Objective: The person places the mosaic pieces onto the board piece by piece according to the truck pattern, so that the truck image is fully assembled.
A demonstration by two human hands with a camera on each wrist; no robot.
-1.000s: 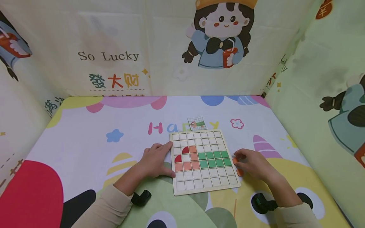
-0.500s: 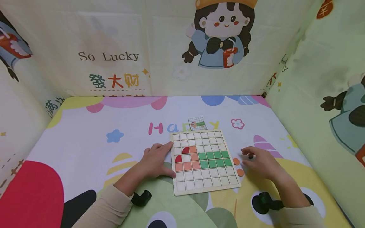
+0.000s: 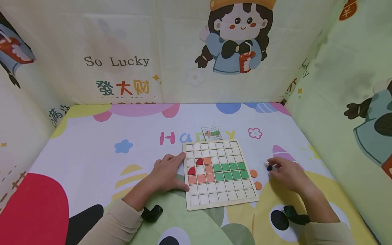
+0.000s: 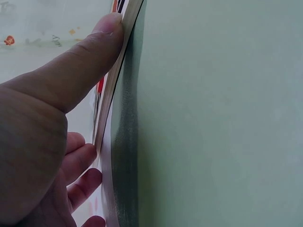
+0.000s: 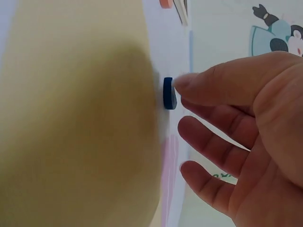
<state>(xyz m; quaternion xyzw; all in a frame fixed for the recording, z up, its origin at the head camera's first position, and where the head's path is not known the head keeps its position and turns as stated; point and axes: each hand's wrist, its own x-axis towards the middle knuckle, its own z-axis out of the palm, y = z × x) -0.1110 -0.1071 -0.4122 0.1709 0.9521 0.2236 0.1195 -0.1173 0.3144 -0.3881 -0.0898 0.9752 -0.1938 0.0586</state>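
Note:
A square wooden grid board [image 3: 222,203] lies on the printed tablecloth, with green, salmon and red pieces set in some of its cells. My left hand [image 3: 166,173] rests along the board's left side, fingers spread. In the left wrist view its thumb [image 4: 90,61] lies against the board's edge [image 4: 111,80]. To the right of the board, my right hand [image 3: 288,173] hovers low at a small dark blue piece [image 5: 169,93] lying on the cloth. The thumb tip [image 5: 187,84] is right at the piece, and the other fingers are loosely bent.
Two round orange pieces [image 3: 258,185] lie close to the board's right edge. Behind the board is a small pattern card [image 3: 212,132] with a coloured animal on a grid. Printed cloth walls [image 3: 171,51] stand at the back and sides.
My right hand has moved right, away from the orange pieces, to the dark blue piece, which stays where it lay. The left hand and the board hold still.

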